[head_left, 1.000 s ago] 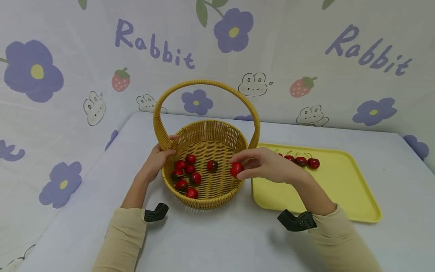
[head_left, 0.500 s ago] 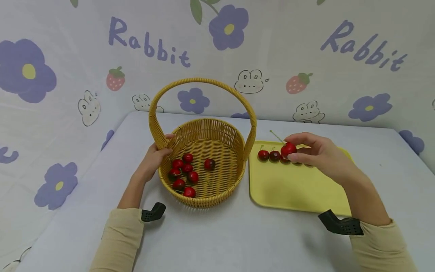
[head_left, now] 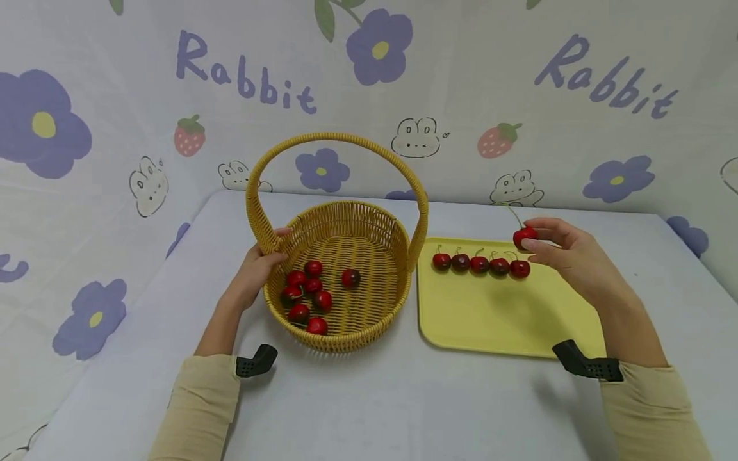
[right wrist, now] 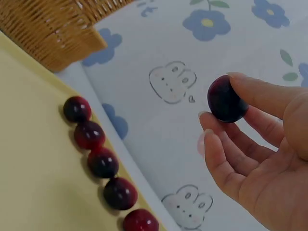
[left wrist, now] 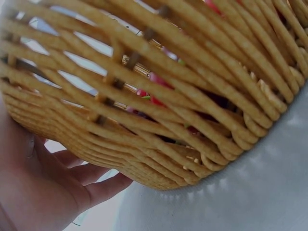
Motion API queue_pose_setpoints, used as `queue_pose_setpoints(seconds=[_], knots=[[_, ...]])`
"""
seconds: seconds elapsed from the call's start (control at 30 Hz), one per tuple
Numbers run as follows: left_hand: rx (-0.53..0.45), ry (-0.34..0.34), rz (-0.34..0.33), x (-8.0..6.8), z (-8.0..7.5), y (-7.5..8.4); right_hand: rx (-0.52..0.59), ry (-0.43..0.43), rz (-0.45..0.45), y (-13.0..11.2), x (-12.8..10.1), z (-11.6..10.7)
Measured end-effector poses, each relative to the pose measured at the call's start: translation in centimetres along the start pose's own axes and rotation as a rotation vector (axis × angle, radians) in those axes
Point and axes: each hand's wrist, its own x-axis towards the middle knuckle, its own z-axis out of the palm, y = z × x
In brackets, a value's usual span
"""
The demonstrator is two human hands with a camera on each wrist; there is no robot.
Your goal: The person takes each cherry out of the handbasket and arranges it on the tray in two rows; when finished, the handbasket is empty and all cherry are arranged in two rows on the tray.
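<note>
My right hand pinches a red cherry with a thin green stem between thumb and fingertips, above the back right of the yellow tray. In the right wrist view that cherry looks dark. A row of several cherries lies along the tray's back edge, to the left of this hand. On the left, my left hand grips the wicker basket at its rim by the handle's base. Several red cherries lie inside the basket, mostly at its left. The left wrist view shows the fingers against the weave.
The basket's tall arched handle rises over it. The tray stands just right of the basket on a white-covered table. Behind the table hangs a white cloth printed with flowers, rabbits and strawberries.
My right hand has carried the cherry from over the basket's right side to the right, over the tray's far right. The left hand keeps its grip on the basket.
</note>
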Motion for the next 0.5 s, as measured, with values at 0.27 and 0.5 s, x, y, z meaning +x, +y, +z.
queue_pose_setpoints(seconds=[0.27, 0.5], knots=[[-0.005, -0.001, -0.003, 0.1, -0.1, -0.1, 0.089, -0.017, 0.117, 2.2, 0.6, -1.9], [-0.004, -0.002, -0.008, 0.1, -0.1, -0.1, 0.117, -0.041, 0.194, 3.5, 0.6, -2.6]])
